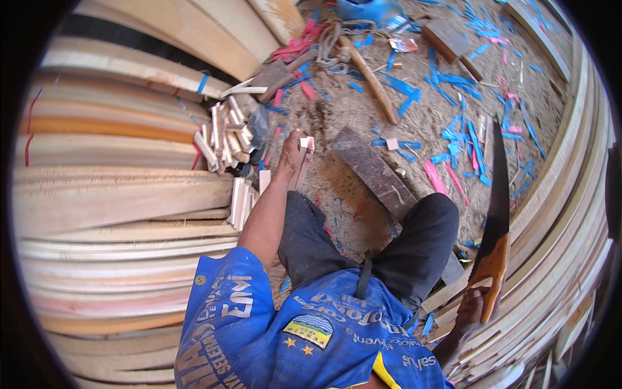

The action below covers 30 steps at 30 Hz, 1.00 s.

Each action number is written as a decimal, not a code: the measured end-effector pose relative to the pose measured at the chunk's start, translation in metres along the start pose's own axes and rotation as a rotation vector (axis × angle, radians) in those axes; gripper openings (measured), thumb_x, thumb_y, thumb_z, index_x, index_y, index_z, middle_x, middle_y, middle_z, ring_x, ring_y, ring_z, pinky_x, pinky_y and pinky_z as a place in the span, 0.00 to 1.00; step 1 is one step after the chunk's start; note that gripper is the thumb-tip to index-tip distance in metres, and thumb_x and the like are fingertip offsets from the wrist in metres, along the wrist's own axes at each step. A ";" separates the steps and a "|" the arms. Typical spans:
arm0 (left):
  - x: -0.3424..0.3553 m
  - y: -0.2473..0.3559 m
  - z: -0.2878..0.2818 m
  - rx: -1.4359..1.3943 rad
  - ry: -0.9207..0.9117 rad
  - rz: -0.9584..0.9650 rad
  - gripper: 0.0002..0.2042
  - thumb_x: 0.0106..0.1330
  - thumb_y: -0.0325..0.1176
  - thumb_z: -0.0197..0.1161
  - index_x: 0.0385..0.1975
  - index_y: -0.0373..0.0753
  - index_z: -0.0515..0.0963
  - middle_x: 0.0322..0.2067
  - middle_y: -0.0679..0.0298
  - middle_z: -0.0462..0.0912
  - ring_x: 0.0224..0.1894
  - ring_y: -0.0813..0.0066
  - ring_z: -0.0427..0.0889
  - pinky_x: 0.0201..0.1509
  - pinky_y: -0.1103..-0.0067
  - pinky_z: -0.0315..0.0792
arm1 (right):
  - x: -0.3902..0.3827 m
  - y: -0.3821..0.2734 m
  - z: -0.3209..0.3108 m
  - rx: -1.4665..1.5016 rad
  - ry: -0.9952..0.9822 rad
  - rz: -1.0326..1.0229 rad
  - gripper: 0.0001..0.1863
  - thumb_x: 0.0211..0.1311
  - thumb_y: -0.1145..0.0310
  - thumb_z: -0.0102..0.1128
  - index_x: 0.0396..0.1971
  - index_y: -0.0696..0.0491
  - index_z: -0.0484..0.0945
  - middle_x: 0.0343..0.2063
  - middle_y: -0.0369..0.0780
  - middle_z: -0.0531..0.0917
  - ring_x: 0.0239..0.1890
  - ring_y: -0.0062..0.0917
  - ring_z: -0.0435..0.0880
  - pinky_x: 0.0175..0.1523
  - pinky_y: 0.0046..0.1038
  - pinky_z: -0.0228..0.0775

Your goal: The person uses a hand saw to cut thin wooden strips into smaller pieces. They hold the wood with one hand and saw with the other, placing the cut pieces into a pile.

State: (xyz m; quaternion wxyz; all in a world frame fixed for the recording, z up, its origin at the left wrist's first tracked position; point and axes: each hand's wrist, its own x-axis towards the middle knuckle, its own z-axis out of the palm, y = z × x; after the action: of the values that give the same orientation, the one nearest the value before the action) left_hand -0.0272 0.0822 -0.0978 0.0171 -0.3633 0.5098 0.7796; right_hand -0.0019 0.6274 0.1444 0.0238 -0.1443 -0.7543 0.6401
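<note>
My left hand (293, 155) is stretched forward and closed around one or more thin wooden strips (307, 144), whose pale sawn ends stick up past the fingers. Low on the right, my right hand (472, 306) grips the wooden handle of a handsaw (497, 214). Its dark blade points forward, away from me, apart from the wood in the left hand. Between the two hands, a thick dark wooden beam (376, 172) lies on the ground, running toward my right knee.
Stacked boards (116, 194) fill the left side, and long planks (570, 175) curve along the right. A heap of short wood offcuts (227, 136) sits beyond my left forearm. Blue strap scraps (457, 133), a round wooden stick (370, 81) and a wooden block (446, 40) lie on the dirt ahead.
</note>
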 end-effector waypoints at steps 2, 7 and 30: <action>-0.060 0.038 -0.006 -0.146 0.184 -0.154 0.33 0.60 0.74 0.45 0.22 0.44 0.72 0.15 0.70 0.68 0.14 0.73 0.66 0.21 0.74 0.65 | 0.026 0.030 -0.004 0.013 0.044 -0.036 0.18 0.54 0.78 0.54 0.47 0.62 0.72 0.21 0.35 0.71 0.18 0.15 0.66 0.23 0.18 0.59; -0.157 0.044 -0.121 -0.399 0.416 -0.107 0.32 0.54 0.79 0.50 0.23 0.50 0.67 0.14 0.76 0.64 0.16 0.76 0.66 0.23 0.75 0.66 | 0.065 0.072 0.009 -0.321 -0.065 -0.117 0.22 0.54 0.75 0.51 0.51 0.64 0.75 0.21 0.32 0.69 0.20 0.14 0.63 0.23 0.19 0.56; -0.214 0.059 -0.160 0.442 1.091 0.362 0.24 0.54 0.52 0.73 0.30 0.31 0.84 0.24 0.54 0.85 0.26 0.61 0.83 0.33 0.69 0.75 | 0.043 0.159 0.028 -0.828 -0.282 -0.445 0.37 0.47 0.79 0.51 0.65 0.58 0.65 0.50 0.58 0.79 0.47 0.49 0.82 0.50 0.42 0.74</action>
State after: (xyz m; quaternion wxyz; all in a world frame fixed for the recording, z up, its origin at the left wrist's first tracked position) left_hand 0.1948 -0.0014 0.0386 -0.3041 -0.6053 0.6483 0.3478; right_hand -0.0195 0.6334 -0.0215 -0.0017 0.1114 -0.9537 0.2792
